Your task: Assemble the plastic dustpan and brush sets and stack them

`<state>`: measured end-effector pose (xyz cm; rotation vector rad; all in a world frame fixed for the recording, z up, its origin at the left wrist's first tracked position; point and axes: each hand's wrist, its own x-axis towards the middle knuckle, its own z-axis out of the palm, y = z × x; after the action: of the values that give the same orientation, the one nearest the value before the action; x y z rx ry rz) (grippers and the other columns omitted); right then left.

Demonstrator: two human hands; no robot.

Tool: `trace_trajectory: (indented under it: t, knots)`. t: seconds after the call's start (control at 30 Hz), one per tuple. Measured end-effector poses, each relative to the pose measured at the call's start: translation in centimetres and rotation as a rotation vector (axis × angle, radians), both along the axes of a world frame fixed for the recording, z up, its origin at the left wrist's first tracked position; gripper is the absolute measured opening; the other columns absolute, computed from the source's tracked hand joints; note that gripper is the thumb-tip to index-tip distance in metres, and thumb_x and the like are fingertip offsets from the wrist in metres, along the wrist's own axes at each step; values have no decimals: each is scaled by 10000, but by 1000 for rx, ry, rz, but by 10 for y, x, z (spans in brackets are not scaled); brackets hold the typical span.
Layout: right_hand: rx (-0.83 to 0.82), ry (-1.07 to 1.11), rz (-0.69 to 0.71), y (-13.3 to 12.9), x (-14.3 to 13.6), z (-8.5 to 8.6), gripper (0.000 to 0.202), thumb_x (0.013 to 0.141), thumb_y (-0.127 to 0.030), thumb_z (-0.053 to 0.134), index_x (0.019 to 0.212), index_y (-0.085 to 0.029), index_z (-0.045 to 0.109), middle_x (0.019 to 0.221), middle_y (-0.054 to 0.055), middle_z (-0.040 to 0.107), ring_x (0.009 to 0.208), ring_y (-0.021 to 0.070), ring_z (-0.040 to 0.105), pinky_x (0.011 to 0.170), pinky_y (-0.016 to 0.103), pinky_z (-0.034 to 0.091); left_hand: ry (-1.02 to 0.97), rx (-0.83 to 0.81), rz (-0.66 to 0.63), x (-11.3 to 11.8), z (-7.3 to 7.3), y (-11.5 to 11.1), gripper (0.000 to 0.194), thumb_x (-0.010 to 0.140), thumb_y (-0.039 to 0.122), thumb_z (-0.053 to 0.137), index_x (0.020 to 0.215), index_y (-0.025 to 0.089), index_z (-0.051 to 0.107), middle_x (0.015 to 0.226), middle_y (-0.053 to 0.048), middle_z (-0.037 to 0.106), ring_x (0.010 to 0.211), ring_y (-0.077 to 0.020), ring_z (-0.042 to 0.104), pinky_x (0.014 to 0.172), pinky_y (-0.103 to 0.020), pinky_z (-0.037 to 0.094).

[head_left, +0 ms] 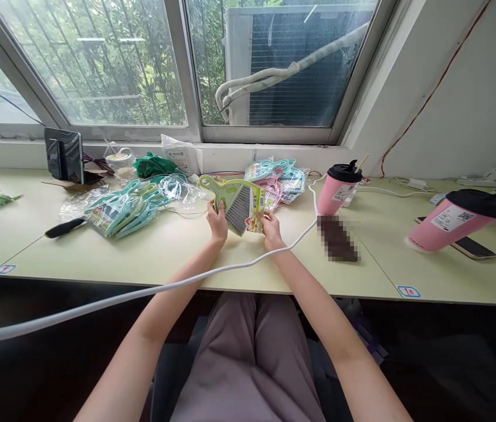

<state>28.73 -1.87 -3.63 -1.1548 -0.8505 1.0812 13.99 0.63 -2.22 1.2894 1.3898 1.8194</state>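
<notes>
The green dustpan-and-brush set [235, 204] is above the table [177, 243], the left hand [217, 223] clamped on its side, the right hand [271, 228] pinching its label [255, 206], which a hard tug could tear. Pulling the white cable [239, 266] (it runs just beside) could tip the pink cup [328, 199].

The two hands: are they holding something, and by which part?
A green dustpan-and-brush set: the left hand grips its edge near the handle, the right hand its labelled end.
</notes>
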Motion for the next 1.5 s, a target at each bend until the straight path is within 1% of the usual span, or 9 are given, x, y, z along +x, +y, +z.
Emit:
trace_trajectory:
  t: [0.17, 0.37, 0.5, 0.6, 0.67, 0.8, 1.1, 1.23, 1.5]
  knots:
    - [-108, -69, -6, -1, 3, 4, 375, 696, -509, 672, 934, -222, 626, 909, 18, 727, 654, 116, 636, 502, 201, 414, 0, 26, 3, 0, -1, 0, 291, 919, 407, 520, 1109, 191, 559, 1038, -86, 654, 1023, -224, 589, 891, -283, 404]
    - [-107, 68, 3, -2, -1, 7, 309, 648, -398, 744, 855, -190, 648, 826, 23, 714, 643, 135, 630, 514, 220, 434, -18, 13, 0, -2, 1, 0, 307, 927, 406, 513, 1151, 201, 553, 1089, -95, 645, 1054, -225, 572, 920, -301, 401]
    - [-84, 49, 6, -6, 4, 12, 348, 569, -376, 812, 822, -174, 684, 677, -17, 654, 512, 76, 493, 449, 206, 319, -36, 41, 28, -2, 1, 1, 283, 933, 395, 513, 1117, 185, 558, 1060, -92, 655, 990, -212, 597, 893, -312, 426]
    - [-98, 49, 23, -8, 6, 16, 315, 590, -385, 798, 811, -183, 702, 608, -59, 587, 425, 29, 351, 422, 203, 223, -38, 62, 43, -2, 1, 1, 264, 935, 380, 520, 1087, 168, 563, 1022, -94, 663, 940, -202, 619, 867, -309, 441]
    - [-115, 51, 37, -9, 7, 19, 272, 611, -372, 783, 795, -188, 704, 598, -66, 567, 403, 21, 348, 409, 198, 201, -44, 60, 35, -2, 1, 2, 252, 941, 361, 517, 1095, 166, 561, 1008, -90, 670, 926, -197, 626, 857, -304, 448]
    - [-133, 74, 61, -9, 10, 22, 186, 651, -319, 750, 739, -173, 677, 589, -57, 553, 375, 24, 398, 365, 195, 176, -49, 52, 36, -2, 0, 3, 230, 940, 330, 516, 1099, 169, 558, 968, -77, 680, 902, -195, 634, 844, -303, 456]
    - [-47, 389, 276, -7, 22, 31, 199, 681, -252, 714, 706, -184, 528, 495, -87, 498, 322, 6, 287, 326, 164, 181, -63, 87, 79, -8, -8, 11, 246, 921, 346, 518, 1085, 168, 558, 1019, -89, 659, 927, -193, 627, 859, -303, 450]
    - [-29, 224, 297, -5, 8, 22, 247, 666, -284, 737, 739, -191, 521, 566, -59, 587, 329, 21, 360, 335, 171, 192, -45, 111, 71, -4, -6, 7, 245, 914, 341, 519, 1074, 160, 561, 1016, -100, 663, 921, -202, 627, 848, -307, 453]
    - [-42, -338, 26, -1, 0, 6, 205, 766, -386, 616, 702, -226, 505, 554, -59, 606, 395, 89, 435, 455, 237, 324, 20, 150, -6, 4, -10, 2, 248, 912, 392, 515, 1058, 196, 554, 968, -67, 656, 863, -189, 610, 793, -299, 459]
